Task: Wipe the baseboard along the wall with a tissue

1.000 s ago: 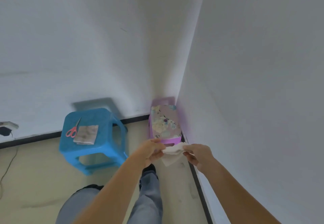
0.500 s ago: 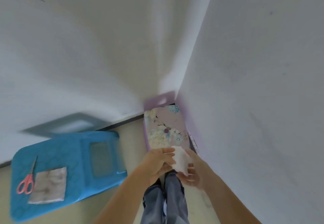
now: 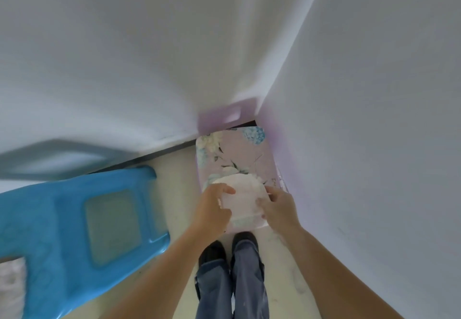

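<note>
standing in the corner, looking straight down. my left hand [image 3: 214, 209] and right hand [image 3: 278, 209] both have the tissue [image 3: 243, 197] between them, each closed in a pinch on one side edge, thumb over and fingers under. held this way it stays spread and flat rather than balled up, which i judge is for folding it into a pad before wiping.

the tissue sits in the air above the flowered pink stool [image 3: 234, 154], which is pushed tight into the corner where the two white walls meet. the stool hides the baseboard behind it on both sides (only a short dark strip peeks out at its far edge).

the baseboard [image 3: 152, 157] is the dark band at the foot of the left wall, running from the pink stool toward the blue stool [image 3: 62, 221]. along the right wall i cannot see it clearly; a thin mottled edge shows beside the pink stool, nothing more.

my shoes [image 3: 228, 244] are just short of the pink stool, so i am upright and well above the band. no wiping has begun; the tissue touches no wall or trim. i would need to crouch to reach it.
</note>
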Tool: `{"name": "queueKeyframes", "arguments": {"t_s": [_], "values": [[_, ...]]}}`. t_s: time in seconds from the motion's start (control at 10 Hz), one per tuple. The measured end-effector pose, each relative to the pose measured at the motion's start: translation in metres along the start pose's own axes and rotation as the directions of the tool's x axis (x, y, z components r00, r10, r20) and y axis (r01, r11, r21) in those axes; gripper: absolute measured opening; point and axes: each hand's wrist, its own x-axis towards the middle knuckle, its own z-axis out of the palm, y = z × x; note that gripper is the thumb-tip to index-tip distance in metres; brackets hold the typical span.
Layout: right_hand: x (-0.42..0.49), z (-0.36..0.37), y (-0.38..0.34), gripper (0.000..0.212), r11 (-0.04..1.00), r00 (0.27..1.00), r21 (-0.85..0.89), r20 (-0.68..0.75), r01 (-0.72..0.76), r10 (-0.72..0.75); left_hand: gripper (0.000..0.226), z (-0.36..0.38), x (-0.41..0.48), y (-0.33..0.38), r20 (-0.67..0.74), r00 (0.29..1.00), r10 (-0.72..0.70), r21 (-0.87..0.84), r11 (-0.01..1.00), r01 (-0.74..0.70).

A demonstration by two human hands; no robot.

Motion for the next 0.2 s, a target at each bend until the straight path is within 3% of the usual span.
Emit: {"name": "queueKeyframes", "arguments": {"t_s": [0.1, 0.2], "values": [[0.014, 0.008, 0.016, 0.024, 0.981, 0.995, -0.186, 0.074, -0.046, 0.061, 0.046, 0.002, 0.009, -0.024, 0.125, 0.990, -0.063, 0.162, 0.986, 0.042], [0.014, 0.013, 0.028, 0.026, 0.944, 0.998, -0.326, 0.023, -0.052, 0.063, 0.041, 0.003, 0.005, -0.034, 0.113, 0.982, -0.152, 0.279, 0.953, 0.115]]}}
